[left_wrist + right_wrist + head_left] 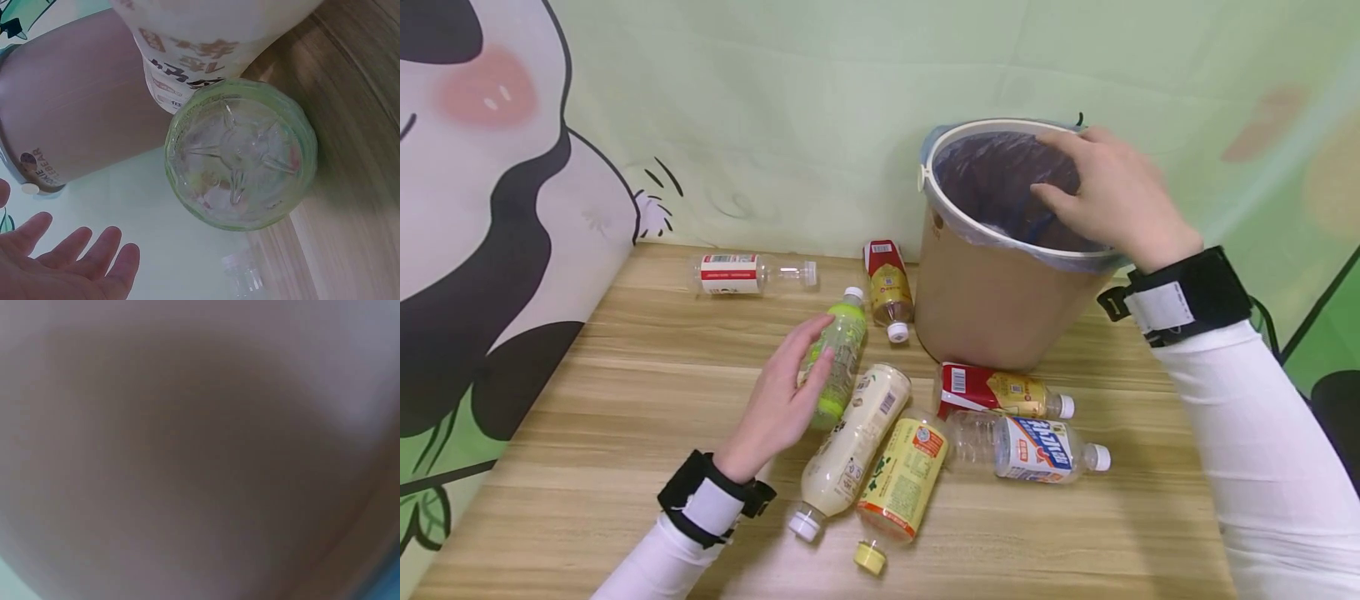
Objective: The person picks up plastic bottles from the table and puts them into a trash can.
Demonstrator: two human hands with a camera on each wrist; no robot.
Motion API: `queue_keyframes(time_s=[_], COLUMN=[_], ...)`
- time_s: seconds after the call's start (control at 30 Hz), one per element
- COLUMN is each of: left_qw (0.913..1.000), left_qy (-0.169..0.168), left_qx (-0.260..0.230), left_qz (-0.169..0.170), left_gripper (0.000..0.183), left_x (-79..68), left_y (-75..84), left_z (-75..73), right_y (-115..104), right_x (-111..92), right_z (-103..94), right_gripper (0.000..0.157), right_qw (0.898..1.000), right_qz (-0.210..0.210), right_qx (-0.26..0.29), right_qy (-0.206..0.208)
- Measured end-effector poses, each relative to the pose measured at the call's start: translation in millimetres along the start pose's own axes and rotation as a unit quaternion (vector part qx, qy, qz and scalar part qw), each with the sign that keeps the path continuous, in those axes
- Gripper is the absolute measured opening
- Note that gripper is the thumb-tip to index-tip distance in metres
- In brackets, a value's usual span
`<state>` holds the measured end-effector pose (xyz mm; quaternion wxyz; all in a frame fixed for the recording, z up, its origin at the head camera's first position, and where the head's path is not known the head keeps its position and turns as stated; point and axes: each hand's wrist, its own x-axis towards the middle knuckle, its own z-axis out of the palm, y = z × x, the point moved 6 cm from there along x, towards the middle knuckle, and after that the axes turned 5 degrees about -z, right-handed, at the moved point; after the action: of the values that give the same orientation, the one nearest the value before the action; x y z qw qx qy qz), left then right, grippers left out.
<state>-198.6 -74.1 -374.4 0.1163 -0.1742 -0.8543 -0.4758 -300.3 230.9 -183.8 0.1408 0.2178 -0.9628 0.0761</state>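
Observation:
My right hand (1112, 192) is over the opening of a brown trash bin (988, 304), thumb and fingers apart with nothing held between them. A dark bag lines the bin. Its wall fills the right wrist view as a blur. Lower left, my left hand (775, 408) hovers beside a green-labelled bottle (848, 333) lying on its side, partly covering it in the head view. The left fingers are spread, and in the left wrist view they stand apart from the bottle's ridged base. Right beside that bottle lie a cream-coloured milk drink bottle (856, 442) and a yellow-labelled bottle (906, 475).
On the wooden table (625, 417) a clear bottle (730, 273) lies at the back left. One red-and-gold bottle (889, 283) lies left of the bin, another (992, 390) in front of it, next to a blue-and-white-labelled bottle (1037, 448). A printed cloth backdrop (760, 108) hangs behind.

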Motion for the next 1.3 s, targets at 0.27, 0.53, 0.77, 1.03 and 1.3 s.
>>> queue_keyframes(time_s=[0.27, 0.53, 0.77, 1.03, 1.3], left_qw=[0.9988, 0.9927, 0.9863, 0.9778, 0.9743], left_qy=[-0.017, -0.034, -0.047, -0.081, -0.084], left_qx=[0.042, 0.111, 0.157, 0.191, 0.188], left_qz=[0.019, 0.033, 0.017, -0.030, -0.091], left_gripper=[0.048, 0.051, 0.053, 0.057, 0.062], left_x=[-2.5, -9.9, -13.8, -12.0, 0.9], left_y=[5.9, 10.4, 7.8, -6.3, -27.3], left_z=[1.7, 7.9, 8.2, 9.6, 14.0], right_y=[-45.9, -97.2, -130.3, -140.1, -138.0], right_x=[-13.3, -36.9, -64.1, -80.3, -87.2], right_z=[-2.1, 4.3, 27.4, 83.6, 127.0], right_gripper=[0.043, 0.031, 0.024, 0.025, 0.031], right_qw=[0.995, 0.963, 0.927, 0.925, 0.890], right_qz=[-0.061, -0.142, -0.191, -0.132, -0.029], right_qx=[0.010, 0.087, 0.156, 0.265, 0.415], right_qy=[0.076, 0.210, 0.282, 0.240, 0.185])
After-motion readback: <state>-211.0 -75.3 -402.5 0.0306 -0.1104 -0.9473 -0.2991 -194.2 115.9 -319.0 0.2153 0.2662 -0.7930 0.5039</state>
